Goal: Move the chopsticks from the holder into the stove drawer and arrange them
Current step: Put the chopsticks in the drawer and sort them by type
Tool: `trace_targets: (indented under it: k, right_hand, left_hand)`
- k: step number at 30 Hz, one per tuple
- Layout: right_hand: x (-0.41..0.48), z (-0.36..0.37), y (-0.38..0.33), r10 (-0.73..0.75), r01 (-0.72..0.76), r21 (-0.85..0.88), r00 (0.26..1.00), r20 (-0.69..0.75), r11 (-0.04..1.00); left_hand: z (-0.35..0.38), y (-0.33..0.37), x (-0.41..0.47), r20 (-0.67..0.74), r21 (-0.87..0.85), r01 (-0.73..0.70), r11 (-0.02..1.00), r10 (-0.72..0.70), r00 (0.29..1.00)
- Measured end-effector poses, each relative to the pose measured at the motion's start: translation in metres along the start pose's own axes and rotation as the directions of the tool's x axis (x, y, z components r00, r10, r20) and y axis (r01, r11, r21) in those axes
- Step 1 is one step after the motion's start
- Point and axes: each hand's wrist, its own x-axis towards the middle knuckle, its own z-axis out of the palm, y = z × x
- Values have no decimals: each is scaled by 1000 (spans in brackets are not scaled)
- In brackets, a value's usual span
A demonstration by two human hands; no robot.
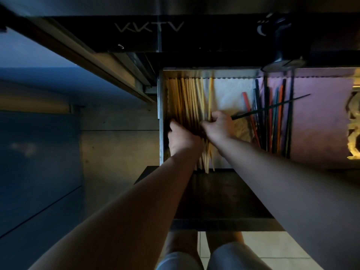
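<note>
Most of the job looks done: pale wooden chopsticks (187, 102) lie in the open stove drawer (161, 106), dark ones (272, 117) right; left hand (181, 137) presses the bundle, fingers hidden; right hand (218, 125) pinches some, straightening; holder unseen.

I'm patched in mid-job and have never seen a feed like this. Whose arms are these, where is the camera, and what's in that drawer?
There is no machine here. The single picture comes from a wide-angle camera on a person's head, looking forward and down, so the two bare arms reaching away from you are the wearer's own. Below them are the knees and a tiled floor.

The open drawer is lined with white paper. On its left side lie the pale wooden chopsticks, roughly parallel. The left hand rests on their near ends. The right hand is closed on the bundle and also holds one dark chopstick that sticks out crosswise to the right. Further right lie the dark and red chopsticks. Lighting is dim, so fine detail is uncertain.
</note>
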Motion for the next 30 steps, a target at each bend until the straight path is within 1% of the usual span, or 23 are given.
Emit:
trace_targets:
  k: [1,3,4,6,7,8,10,14,19,24,26,28,30]
  right_hand:
    - [-2,-3,1,-12,12,7,1000,-11,1000]
    - [-6,-8,2,-15,15,22,1000,-15,1000]
    - [-8,-11,4,-14,14,24,1000,-9,1000]
    - [-12,-16,6,-22,21,18,1000,7,1000]
    - [-13,-17,7,-27,27,21,999,22,999]
    - [-14,-18,8,-34,33,23,999,39,999]
    - [-15,-18,9,-29,28,20,997,78,999]
    - [-17,-16,9,-8,3,35,991,130,999]
    - [-21,-14,8,-9,6,23,989,147,1000]
    - [-23,-12,8,3,-11,48,988,155,999]
    - [-24,-13,8,1,-7,37,988,152,999]
    - [-25,-15,9,-1,-4,34,989,150,999]
    - [-26,-15,10,5,-11,34,987,161,999]
  left_hand:
    - [1,2,-3,13,57,-20,998,19,1000]
    - [1,2,-6,52,245,-116,963,106,993]
    - [1,1,-6,96,361,-187,914,163,982]
    - [1,-4,-4,217,546,-322,773,241,946]
    - [2,-6,-2,272,597,-360,717,241,931]
    - [2,-8,-1,307,623,-370,690,219,926]
    - [2,-12,2,321,631,-343,696,168,932]
    - [0,-16,4,294,632,-289,719,123,948]
    - [-1,-15,2,296,621,-312,719,153,943]
    - [-1,-14,6,316,630,-287,722,99,944]
    - [-1,-14,6,309,638,-303,708,126,943]
    - [-1,-16,6,331,661,-358,660,172,928]
    - [0,-18,6,358,683,-379,624,166,919]
